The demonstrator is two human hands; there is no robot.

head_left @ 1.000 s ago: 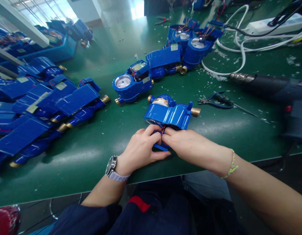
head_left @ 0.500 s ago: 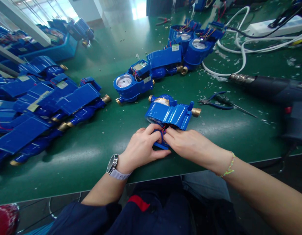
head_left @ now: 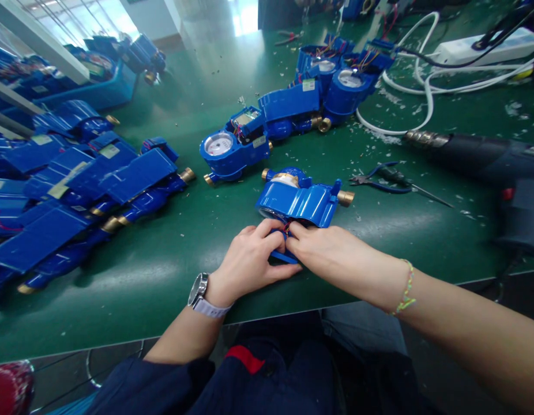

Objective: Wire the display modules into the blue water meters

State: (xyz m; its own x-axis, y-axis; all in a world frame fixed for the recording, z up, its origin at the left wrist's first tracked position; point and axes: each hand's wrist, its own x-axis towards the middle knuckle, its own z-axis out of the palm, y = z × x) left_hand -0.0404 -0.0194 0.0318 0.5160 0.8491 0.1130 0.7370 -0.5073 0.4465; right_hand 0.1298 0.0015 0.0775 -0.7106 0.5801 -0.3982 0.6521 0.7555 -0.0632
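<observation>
**Near the bench edge, two hands working on a blue meter**

At the front of the green bench top [head_left: 172,276], a glossy blue plastic water meter [head_left: 298,199] is lying with its ribbed lid tipped toward the person and brass threaded stubs sticking out at each end. The left hand [head_left: 249,262] and the right hand [head_left: 330,253] are meeting at its near side, fingertips pinched together around a small blue part [head_left: 284,256] and some thin red wiring; exactly what each finger is gripping is hidden under the knuckles. A metal wristwatch [head_left: 198,291] is sitting on the left wrist, a braided thread bracelet [head_left: 406,288] on the right.

Just beyond, a second meter [head_left: 226,151] is showing its round white dial. A heap of similar blue housings [head_left: 76,184] is running off the left edge. Blue-handled pliers [head_left: 382,177] are lying to the right, near a dark heat gun [head_left: 478,158] whose body is cut off by the frame. White cable [head_left: 422,80] is looping behind, and pale scraps are littering the mat.
</observation>
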